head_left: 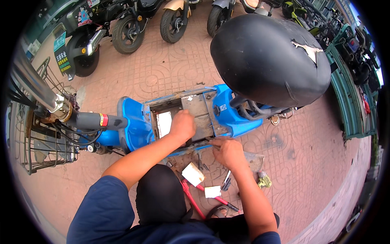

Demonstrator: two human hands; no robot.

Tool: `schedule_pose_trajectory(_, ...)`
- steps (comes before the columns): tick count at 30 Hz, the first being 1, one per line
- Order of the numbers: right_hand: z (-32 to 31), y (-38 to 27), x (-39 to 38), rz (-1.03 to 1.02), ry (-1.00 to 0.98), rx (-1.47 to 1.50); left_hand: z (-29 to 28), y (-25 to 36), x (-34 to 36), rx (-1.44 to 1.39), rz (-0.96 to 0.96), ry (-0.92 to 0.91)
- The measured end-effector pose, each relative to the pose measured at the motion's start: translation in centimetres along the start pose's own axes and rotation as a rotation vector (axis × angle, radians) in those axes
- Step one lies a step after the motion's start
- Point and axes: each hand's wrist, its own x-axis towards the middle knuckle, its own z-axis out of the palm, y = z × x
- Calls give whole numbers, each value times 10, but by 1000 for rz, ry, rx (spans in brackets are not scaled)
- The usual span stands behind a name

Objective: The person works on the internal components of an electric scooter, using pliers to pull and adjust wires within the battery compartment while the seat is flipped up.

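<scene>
A blue electric scooter (136,118) stands crosswise before me with its floor compartment uncovered. My left hand (183,125) is over the compartment, its fingers curled in a fist; whatever they hold is hidden beneath it. Beside that hand, a white foam-like block (164,123) sits in the left part of the compartment. Brown-grey flat blocks (199,106), probably batteries, fill the right part. My right hand (228,152) is at the compartment's near right edge, fingers bent with the tips against the rim. Anything between those fingers is too small to make out.
On the paving near my knees lie a pale block (193,175), a smaller white block (212,192), a red-handled tool (194,202) and a yellow-green object (264,179). A torn black seat (268,61) overhangs at right. A wire basket (46,142) is left; parked scooters (172,24) line the back.
</scene>
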Motion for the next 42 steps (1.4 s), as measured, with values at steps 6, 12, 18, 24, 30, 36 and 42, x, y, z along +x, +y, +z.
schedule_pose_trajectory(6, -4, -4, -2, 7, -20, -49, 9, -1, 0, -48, 65, 108)
schedule_pose_trajectory(12, 0, -36, 16, 24, -131, -250, 12, -4, -3, -51, 84, 78)
schedule_pose_trajectory(18, 15, -17, -20, -90, 195, -79, 10, -7, -4, -72, 138, 128)
schedule_pose_trajectory(24, 9, -28, -4, -33, 32, -188, 7, -10, -8, -126, 140, 129)
schedule_pose_trajectory(30, 14, -14, -16, -107, 146, -141, 10, -8, -6, -132, 130, 98)
schedule_pose_trajectory(36, 49, -17, -55, -145, 414, -72, -2, -12, -14, -108, 90, 23)
schedule_pose_trajectory(42, 29, -34, -47, -125, 307, -38, -4, 0, -8, -113, 103, 95)
